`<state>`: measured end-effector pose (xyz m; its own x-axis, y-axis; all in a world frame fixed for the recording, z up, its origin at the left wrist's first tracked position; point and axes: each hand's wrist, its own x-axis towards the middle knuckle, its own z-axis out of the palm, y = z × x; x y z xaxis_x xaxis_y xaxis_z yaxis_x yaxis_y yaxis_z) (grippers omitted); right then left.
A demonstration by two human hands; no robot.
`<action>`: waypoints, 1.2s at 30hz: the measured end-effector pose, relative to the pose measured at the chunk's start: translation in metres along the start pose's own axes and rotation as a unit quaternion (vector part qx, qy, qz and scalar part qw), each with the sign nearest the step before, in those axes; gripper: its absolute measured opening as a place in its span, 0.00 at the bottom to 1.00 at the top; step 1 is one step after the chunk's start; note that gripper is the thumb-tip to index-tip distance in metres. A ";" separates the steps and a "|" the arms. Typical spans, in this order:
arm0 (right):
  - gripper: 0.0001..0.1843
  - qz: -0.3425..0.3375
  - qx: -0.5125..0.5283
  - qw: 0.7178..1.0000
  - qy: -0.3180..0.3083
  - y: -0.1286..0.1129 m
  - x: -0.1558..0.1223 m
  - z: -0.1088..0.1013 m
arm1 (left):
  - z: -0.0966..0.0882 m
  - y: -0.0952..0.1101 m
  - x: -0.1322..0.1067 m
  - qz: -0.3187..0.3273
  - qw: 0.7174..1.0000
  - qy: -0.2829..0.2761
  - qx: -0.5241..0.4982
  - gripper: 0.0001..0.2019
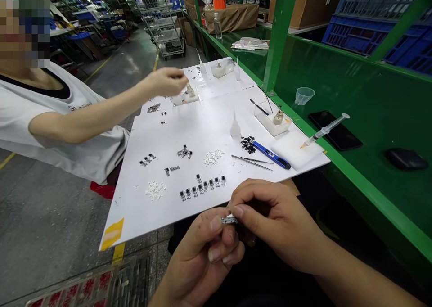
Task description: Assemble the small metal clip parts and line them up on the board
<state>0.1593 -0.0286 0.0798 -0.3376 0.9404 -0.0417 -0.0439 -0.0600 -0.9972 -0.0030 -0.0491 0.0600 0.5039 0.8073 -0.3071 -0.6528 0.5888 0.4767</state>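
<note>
Head view: left hand (202, 257) and right hand (273, 221) both closed in a fingertip pinch on a small shiny metal part (229, 219), held just off the near edge of the smooth white board (202, 131); on the board, a row of tiny metal fittings (202, 186); loose white plastic bits (212, 158); thin steel tweezers (251, 162); a blue-handled tool (272, 155); clear plastic syringe (324, 130) resting on a white pad (297, 149); a co-worker's hand (167, 82) over the board's far side.
</note>
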 end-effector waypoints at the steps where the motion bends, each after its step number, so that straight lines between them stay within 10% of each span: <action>1: 0.07 -0.006 -0.010 1.000 0.001 0.000 -0.001 0.000 | 0.000 0.000 0.000 0.000 1.000 0.003 0.000 0.10; 21: 0.09 -0.115 -0.123 0.986 0.009 0.006 -0.005 -0.002 | -0.002 -0.007 0.000 -0.004 0.999 0.034 -0.029 0.06; 26: 0.08 -0.091 -0.044 0.994 0.036 0.015 -0.006 -0.005 | -0.008 0.001 -0.002 0.042 0.986 0.078 0.144 0.13; 28: 0.10 -0.053 0.007 0.995 0.087 0.022 -0.008 -0.004 | -0.012 0.005 -0.005 0.144 0.921 0.139 0.333 0.12; 33: 0.14 0.081 0.184 0.976 0.078 0.041 -0.012 0.006 | -0.021 0.005 -0.004 0.409 0.549 0.141 0.715 0.19; 36: 0.17 0.109 0.235 0.965 0.039 0.049 -0.013 0.013 | -0.023 0.004 0.000 0.439 0.461 0.115 0.762 0.19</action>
<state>0.1495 -0.0476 0.0324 -0.3168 0.9092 -0.2700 -0.4083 -0.3877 -0.8264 -0.0183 -0.0458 0.0427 0.2363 0.7945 0.5594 0.6969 -0.5398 0.4722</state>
